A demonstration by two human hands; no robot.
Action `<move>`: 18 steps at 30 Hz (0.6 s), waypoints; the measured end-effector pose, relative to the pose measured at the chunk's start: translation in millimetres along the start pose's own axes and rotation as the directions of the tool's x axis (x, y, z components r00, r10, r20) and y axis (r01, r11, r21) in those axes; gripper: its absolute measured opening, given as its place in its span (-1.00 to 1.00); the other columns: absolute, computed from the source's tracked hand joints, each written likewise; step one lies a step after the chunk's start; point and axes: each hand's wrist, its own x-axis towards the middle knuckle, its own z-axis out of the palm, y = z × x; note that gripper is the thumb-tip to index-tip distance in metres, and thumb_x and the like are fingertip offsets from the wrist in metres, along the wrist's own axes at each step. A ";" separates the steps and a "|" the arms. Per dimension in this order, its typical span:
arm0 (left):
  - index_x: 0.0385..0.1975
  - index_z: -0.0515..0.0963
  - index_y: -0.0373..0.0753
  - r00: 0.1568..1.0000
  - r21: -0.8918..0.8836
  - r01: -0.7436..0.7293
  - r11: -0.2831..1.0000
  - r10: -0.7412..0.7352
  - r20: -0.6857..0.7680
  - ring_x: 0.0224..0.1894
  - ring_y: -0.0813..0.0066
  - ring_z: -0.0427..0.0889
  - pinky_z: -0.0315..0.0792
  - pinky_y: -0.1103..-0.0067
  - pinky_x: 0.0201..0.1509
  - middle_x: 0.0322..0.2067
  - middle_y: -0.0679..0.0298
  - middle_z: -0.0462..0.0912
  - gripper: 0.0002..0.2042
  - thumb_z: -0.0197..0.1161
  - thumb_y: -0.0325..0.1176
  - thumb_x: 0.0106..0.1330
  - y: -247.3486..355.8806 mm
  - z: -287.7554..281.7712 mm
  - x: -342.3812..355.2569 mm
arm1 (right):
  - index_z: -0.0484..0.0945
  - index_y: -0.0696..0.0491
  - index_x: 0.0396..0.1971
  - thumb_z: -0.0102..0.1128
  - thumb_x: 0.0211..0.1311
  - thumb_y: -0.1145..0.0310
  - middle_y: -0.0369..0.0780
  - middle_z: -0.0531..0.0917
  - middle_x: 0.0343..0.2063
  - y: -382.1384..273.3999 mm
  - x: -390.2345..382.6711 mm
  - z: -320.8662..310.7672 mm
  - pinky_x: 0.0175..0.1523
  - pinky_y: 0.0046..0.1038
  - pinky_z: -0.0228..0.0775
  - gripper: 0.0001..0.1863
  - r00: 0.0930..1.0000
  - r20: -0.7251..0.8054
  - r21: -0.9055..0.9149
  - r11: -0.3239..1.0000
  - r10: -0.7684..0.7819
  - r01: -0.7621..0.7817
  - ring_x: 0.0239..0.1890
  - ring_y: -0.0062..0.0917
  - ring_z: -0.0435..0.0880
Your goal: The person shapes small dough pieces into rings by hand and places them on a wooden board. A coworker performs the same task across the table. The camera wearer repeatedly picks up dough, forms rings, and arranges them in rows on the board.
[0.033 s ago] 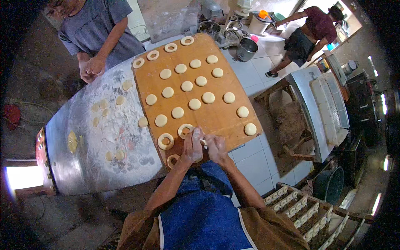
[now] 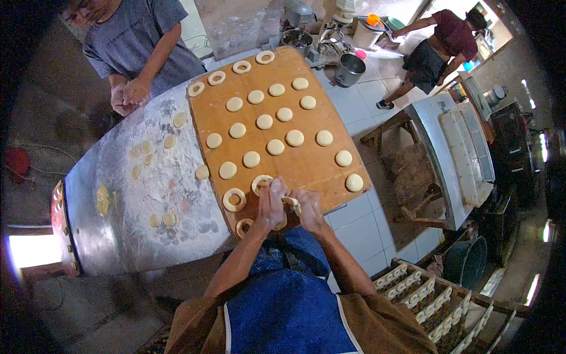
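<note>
Over the near edge of a brown wooden board (image 2: 318, 171), my left hand (image 2: 272, 206) and my right hand (image 2: 309, 207) are both closed on one piece of pale dough (image 2: 292, 203). It looks like a dough ring stretched between the fingers, though they hide much of it. Beneath my left hand, a dough ring (image 2: 259, 177) is partly covered, and another dough ring (image 2: 234, 207) lies to its left. A third dough ring (image 2: 238, 228) sits by my left wrist. Beyond my hands, several round flattened dough pieces (image 2: 275, 147) are spread in rows.
A floury metal table (image 2: 118, 242) with scattered dough pieces (image 2: 170, 142) extends left. Across it, a person in grey (image 2: 138, 47) works with joined hands. A person in dark red (image 2: 454, 35) stands far right. Racks of dough rings (image 2: 421, 292) stand at lower right, a metal pot (image 2: 349, 69) beyond the board.
More of the dough shows between my hands, and my right hand has turned slightly. The hands of the person across the table have shifted a little.
</note>
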 end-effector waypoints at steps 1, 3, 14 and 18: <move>-0.53 0.33 -0.29 0.999 -0.084 0.022 0.996 -0.020 0.025 -0.53 0.43 0.35 0.27 0.43 -0.44 -0.61 0.25 0.38 -0.55 -0.17 -0.03 0.47 -4.7 -6.7 7.6 | 0.53 0.15 -0.56 0.13 0.28 0.21 -0.25 0.49 -0.60 11.0 3.7 -8.6 -0.42 -0.49 0.28 -0.67 0.998 0.027 0.120 0.991 -0.064 0.060 -0.54 -0.62 0.44; -0.52 0.35 -0.30 0.999 0.072 0.005 0.997 -0.003 -0.036 -0.54 0.40 0.34 0.27 0.39 -0.43 -0.62 0.23 0.36 -0.55 -0.18 -0.06 0.48 26.1 -0.9 12.6 | 0.55 0.18 -0.48 0.23 0.20 0.26 -0.21 0.56 -0.54 -16.6 9.3 -6.8 -0.33 -0.47 0.36 -0.74 0.996 -0.028 -0.157 0.985 -0.084 0.078 -0.47 -0.59 0.52; -0.23 0.55 -0.31 0.944 0.819 -0.330 0.469 0.187 0.273 -0.07 0.01 0.50 0.37 0.20 0.04 -0.21 0.01 0.57 -0.74 0.16 -0.22 0.29 33.4 2.4 59.3 | 0.34 0.36 0.09 0.28 0.06 0.37 0.15 0.48 -0.03 -29.1 7.6 -66.5 0.22 -0.11 0.28 -0.39 0.931 -0.362 -0.847 0.432 -0.044 -0.309 0.01 0.01 0.49; -0.21 0.55 -0.28 0.937 0.775 -0.346 0.528 0.148 0.317 -0.06 0.07 0.48 0.33 0.23 0.07 -0.21 0.07 0.55 -0.72 0.27 -0.22 0.22 33.7 0.9 58.8 | 0.41 0.28 0.02 0.19 0.09 0.45 0.14 0.53 -0.12 20.3 1.5 -115.1 0.13 -0.11 0.33 -0.54 0.875 -0.193 -0.981 0.094 -0.443 -0.169 -0.01 0.00 0.50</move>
